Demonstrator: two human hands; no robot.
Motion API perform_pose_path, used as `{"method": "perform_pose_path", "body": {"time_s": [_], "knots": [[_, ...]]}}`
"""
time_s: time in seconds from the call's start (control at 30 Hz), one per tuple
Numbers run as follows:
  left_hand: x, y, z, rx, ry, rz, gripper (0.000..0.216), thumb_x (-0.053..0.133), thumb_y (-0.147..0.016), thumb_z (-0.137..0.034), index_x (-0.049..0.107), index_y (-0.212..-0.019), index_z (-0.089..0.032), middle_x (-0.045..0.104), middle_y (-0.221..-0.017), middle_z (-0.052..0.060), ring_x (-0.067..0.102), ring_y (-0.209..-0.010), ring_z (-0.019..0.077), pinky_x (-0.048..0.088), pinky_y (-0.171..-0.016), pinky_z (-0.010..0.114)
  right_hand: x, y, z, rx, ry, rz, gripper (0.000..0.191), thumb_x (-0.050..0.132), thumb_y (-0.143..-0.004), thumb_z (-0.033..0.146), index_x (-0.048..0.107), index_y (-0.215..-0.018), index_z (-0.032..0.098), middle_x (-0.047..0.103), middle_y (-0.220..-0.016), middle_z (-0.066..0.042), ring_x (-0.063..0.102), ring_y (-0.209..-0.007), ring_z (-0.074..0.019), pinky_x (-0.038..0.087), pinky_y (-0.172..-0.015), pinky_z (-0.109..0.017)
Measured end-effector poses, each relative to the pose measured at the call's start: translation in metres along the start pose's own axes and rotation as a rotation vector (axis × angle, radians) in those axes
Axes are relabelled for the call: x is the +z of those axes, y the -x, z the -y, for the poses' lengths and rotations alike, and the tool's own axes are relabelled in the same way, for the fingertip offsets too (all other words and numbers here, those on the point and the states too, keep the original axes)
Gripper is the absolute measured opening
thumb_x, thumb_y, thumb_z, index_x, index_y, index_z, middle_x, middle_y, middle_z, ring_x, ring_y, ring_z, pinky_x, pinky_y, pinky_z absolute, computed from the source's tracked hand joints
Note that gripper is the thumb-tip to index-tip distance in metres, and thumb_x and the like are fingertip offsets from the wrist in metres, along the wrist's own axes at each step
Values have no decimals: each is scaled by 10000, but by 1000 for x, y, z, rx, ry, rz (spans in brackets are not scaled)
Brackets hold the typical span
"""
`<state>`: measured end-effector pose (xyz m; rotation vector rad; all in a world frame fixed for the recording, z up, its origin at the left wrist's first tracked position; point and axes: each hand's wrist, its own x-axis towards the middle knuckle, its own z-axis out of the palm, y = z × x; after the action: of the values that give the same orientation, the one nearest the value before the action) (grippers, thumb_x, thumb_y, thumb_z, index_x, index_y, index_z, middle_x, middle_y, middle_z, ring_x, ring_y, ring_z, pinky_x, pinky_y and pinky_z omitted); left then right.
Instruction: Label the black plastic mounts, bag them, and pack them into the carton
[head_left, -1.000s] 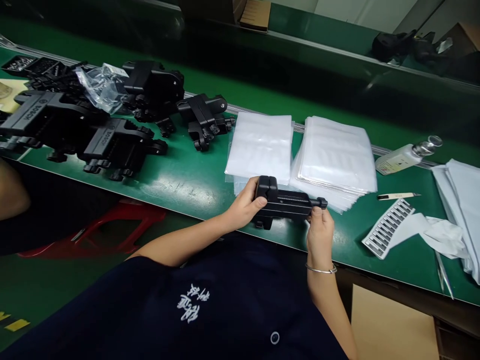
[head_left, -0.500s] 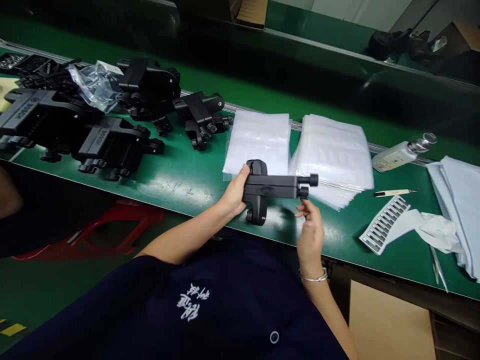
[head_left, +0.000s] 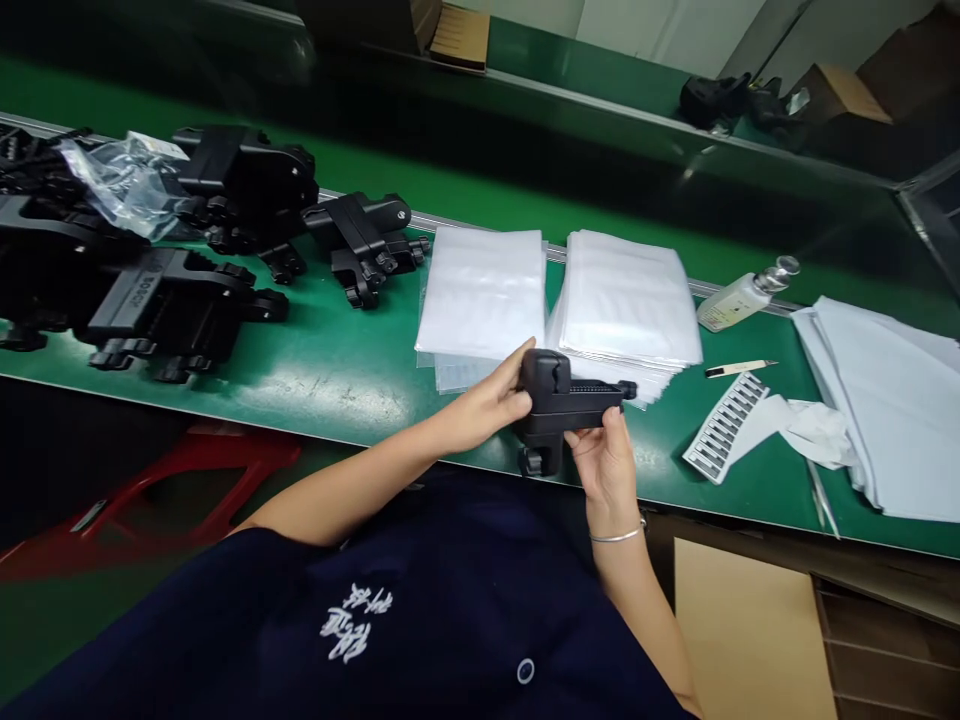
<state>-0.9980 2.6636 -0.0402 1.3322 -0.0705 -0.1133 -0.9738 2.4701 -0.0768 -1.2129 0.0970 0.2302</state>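
Between my hands, above the front of the green bench, is a black plastic clamp bracket with a ribbed bar and knobs. My left hand is closed around its left end, thumb toward me. At its right part my right hand grips the underside, thumb against the near face. Just behind it lie a pile of clear plastic bags and a thicker stack of bags. Several similar black brackets stand to the left, among them a BOSCH-marked bracket and a smaller bracket.
A bottle with a metal top, tweezers, a label strip and white sheets lie on the right. A crumpled plastic bag is at far left. A red stool and cardboard sit below the bench edge.
The clamp bracket has been turned, so its ribbed side now shows. My right hand has gone from touching a knob to gripping the bracket. The view has shifted to the right.
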Motion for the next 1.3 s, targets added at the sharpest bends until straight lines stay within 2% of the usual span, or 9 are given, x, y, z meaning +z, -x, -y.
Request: {"method": "perform_pose_path", "body": {"time_s": [0.1,0.2,0.3,0.47,0.6,0.73,0.93,1.1,1.3], "knots": [[0,0,-2,-11,-115,148,967,771,-754,-503,253,-1538,-277,503,-1430,156,569,-1224,300,496,-956,392,0,-3,-11,96,-63,14,473,548,-853,646,658,-1046,228,745,-1022,-53,709,-936,-213,607,-824,-399],[-1,-11,-3,26,-203,13,633,655,-842,-539,498,-1359,-209,660,-1010,84,652,-899,214,524,-783,322,4,3,-22,175,-12,58,497,482,-877,660,679,-1032,231,753,-1002,-57,717,-926,-229,607,-829,-427],[-3,-20,-8,19,-246,-45,492,536,-895,-594,615,-1141,-175,594,-713,8,605,-675,163,505,-660,283,7,7,-27,183,31,84,477,475,-880,657,685,-1007,247,751,-984,-54,715,-918,-231,604,-840,-442],[-13,-5,-21,58,-303,124,648,636,-848,-551,489,-1387,-223,683,-1053,97,666,-932,255,545,-767,339,2,11,-20,13,-28,6,441,547,-861,635,645,-1086,269,731,-1042,-46,690,-986,-207,591,-851,-411],[-25,17,-21,76,-345,256,873,799,-738,-326,356,-1490,-316,574,-1363,121,627,-1139,313,516,-954,436,-5,19,-9,-217,7,-69,664,790,-651,611,575,-1193,294,707,-1065,-42,680,-958,-201,573,-858,-389],[-33,24,-9,9,-135,163,840,860,-673,-348,452,-1406,-332,603,-1297,97,652,-1087,288,530,-934,426,-8,20,5,-256,101,19,749,785,-615,670,568,-1207,264,686,-1065,-64,682,-950,-217,582,-856,-397],[-30,26,7,-320,397,-55,705,786,-645,-665,646,-1166,-211,704,-1000,87,677,-864,221,565,-689,290,2,10,25,-87,218,139,428,749,-740,550,613,-964,211,656,-764,1,670,-593,-147,578,-536,-270],[-30,28,15,-458,564,-99,452,750,-759,-572,734,-976,-177,723,-861,74,678,-804,205,580,-703,286,11,6,26,-61,212,107,453,776,-694,561,591,-892,198,608,-673,38,627,-520,-111,548,-500,-233],[-39,10,27,-609,668,-79,522,519,-913,-615,727,-1085,-168,742,-818,80,666,-667,177,546,-630,279,23,23,31,-297,472,168,393,780,-729,410,609,-1029,222,683,-801,-4,661,-656,-146,591,-621,-287]]}}
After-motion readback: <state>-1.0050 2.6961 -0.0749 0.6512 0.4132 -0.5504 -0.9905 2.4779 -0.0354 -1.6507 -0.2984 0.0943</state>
